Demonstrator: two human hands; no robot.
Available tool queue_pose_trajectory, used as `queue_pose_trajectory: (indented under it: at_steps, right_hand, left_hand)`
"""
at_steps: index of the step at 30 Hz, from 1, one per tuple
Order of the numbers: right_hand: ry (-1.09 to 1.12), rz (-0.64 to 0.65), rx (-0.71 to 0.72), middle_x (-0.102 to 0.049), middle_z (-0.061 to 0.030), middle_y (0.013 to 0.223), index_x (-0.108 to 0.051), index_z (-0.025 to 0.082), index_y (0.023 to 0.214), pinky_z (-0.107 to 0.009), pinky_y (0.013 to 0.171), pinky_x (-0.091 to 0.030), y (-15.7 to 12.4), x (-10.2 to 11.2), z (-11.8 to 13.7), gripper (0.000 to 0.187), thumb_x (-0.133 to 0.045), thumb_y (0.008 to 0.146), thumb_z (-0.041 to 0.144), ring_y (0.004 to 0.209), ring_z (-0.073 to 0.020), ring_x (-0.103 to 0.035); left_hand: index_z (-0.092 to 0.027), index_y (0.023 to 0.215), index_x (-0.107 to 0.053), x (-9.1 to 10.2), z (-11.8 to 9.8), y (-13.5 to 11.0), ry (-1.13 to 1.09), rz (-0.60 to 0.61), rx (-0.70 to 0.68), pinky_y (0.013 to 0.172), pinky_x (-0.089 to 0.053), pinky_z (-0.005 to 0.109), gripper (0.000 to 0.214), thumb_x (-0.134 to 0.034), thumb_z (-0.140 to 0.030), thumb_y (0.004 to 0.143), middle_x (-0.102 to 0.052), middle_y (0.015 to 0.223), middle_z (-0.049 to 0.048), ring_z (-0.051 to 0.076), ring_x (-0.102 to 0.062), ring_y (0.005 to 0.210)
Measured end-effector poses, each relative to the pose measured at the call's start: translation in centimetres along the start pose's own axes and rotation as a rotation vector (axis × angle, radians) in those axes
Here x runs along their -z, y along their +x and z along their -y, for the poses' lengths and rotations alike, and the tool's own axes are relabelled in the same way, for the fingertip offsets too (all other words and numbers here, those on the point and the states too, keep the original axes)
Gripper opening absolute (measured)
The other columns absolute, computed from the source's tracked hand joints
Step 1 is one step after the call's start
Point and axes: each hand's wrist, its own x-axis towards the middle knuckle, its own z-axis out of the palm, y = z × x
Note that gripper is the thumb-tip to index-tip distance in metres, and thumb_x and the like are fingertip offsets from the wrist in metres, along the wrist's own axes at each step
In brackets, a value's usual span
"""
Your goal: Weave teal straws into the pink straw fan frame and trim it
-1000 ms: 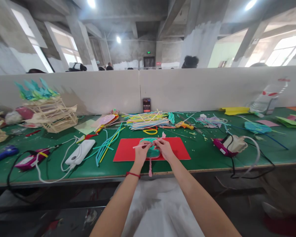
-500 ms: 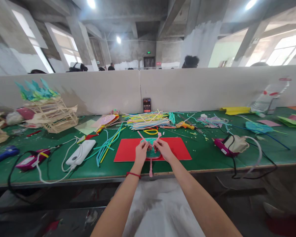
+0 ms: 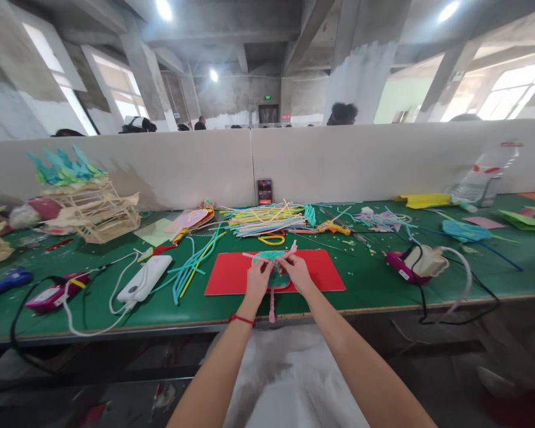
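Note:
My left hand [image 3: 259, 277] is closed in a pinch on a thin pink strip [image 3: 252, 256], whose free end points left. Close beside it, my right hand [image 3: 296, 273] pinches the strip's other part, and a lumpy pink end [image 3: 293, 248] sticks up past the fingers. Beneath both hands lies a rounded teal piece [image 3: 282, 280], partly covered by them. A pink twisted stem [image 3: 271, 306] runs from it toward the table's front edge. Under the teal piece is a flat red board [image 3: 225, 274]. The fingertips hide where the pink strip meets the teal piece.
Behind the board lie a pile of coloured sticks [image 3: 265, 220], yellow-handled scissors [image 3: 271, 240] and an orange-handled tool [image 3: 333, 226]. Left are loose strips [image 3: 195, 264], a white power bank [image 3: 145, 279] and a stick model [image 3: 98, 214]. Magenta corded devices [image 3: 403, 266] sit at both sides.
The pink strip's left end has swung down from slanting upward to nearly level. Its right end now stands higher and further right. Both hands stay close together over the teal piece.

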Motion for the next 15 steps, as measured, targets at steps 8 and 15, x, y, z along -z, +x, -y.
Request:
queue_pose_trajectory:
  at_steps: [8, 15]
  right_hand:
    - [-0.003, 0.071, -0.020, -0.069, -0.0035, 0.067, -0.070, 0.019, 0.070, -0.034, 0.060, -0.055, -0.53, -0.48, 0.89, 0.030, -0.070, 0.060, 0.047, 0.065, -0.0208, -0.066]
    - [-0.117, 0.021, 0.048, -0.066, -0.0026, 0.065, -0.066, 0.020, 0.059, -0.035, 0.057, -0.056, -0.32, -0.61, 0.41, 0.029, -0.070, 0.057, 0.048, 0.059, -0.0192, -0.062]
  left_hand:
    - [-0.017, 0.062, -0.055, 0.23, 0.27, 0.23, 0.013, -0.070, 0.033, 0.059, -0.042, 0.025, 0.024, -0.052, -0.036, 0.076, -0.060, 0.060, 0.0006, 0.015, -0.055, 0.060]
    - [-0.016, 0.068, -0.061, 0.33, -0.23, -0.30, -0.014, -0.112, 0.015, 0.066, -0.045, 0.027, 0.016, -0.055, -0.027, 0.077, -0.064, 0.066, 0.0021, 0.015, -0.058, 0.065]
